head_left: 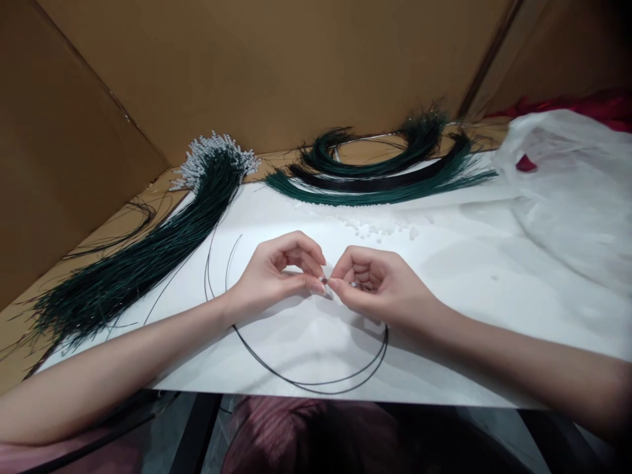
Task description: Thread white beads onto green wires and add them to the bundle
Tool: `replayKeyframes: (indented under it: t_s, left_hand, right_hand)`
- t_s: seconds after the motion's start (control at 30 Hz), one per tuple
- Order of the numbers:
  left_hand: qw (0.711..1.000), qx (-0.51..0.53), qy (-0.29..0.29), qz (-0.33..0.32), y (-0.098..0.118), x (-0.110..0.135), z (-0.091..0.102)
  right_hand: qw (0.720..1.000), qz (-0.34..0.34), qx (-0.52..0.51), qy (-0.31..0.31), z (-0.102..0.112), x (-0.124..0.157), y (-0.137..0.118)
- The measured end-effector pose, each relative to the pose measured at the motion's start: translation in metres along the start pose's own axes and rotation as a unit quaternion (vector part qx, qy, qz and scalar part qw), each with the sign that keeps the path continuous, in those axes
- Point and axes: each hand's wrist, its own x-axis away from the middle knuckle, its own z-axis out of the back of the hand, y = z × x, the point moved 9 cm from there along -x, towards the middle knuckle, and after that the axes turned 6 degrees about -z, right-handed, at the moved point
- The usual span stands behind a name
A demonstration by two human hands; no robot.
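Note:
At the middle of the white board, my left hand [279,270] and my right hand [382,280] meet fingertip to fingertip. A tiny white piece [323,280], like a bead, shows in the pinch of my left thumb and finger. My right thumb and index finger are pinched on a thin dark cord right beside it. The dark cord [320,384] hangs in a loop below both hands, resting on the board. Another small white bit [353,284] shows on the cord behind my right fingertips. Exactly how cord and white piece join is hidden by the fingers.
A long bundle of dark green cords [158,250] with white beaded tips [212,158] lies left. Curved bundles of loose cords [375,187] lie at the back. Loose white bits [380,229] are scattered before them. A translucent plastic bag [577,197] sits right. Cardboard walls [276,66] stand behind.

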Motion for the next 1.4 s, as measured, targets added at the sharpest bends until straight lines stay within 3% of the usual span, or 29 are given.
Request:
replayKeyframes:
  t_s: [0.63,1.4]
  left_hand:
    - [1.000,-0.020,0.001,-0.016,0.0039,-0.0002,0.0003]
    - [0.999,0.000,0.004,0.035,-0.0050,0.0010,-0.0014]
  right_hand:
    - [1.000,0.002,-0.019,0.002,0.0004,0.0002,-0.0039]
    - [1.000,0.016,-0.018,0.002,-0.0002,0.0016,-0.0067]
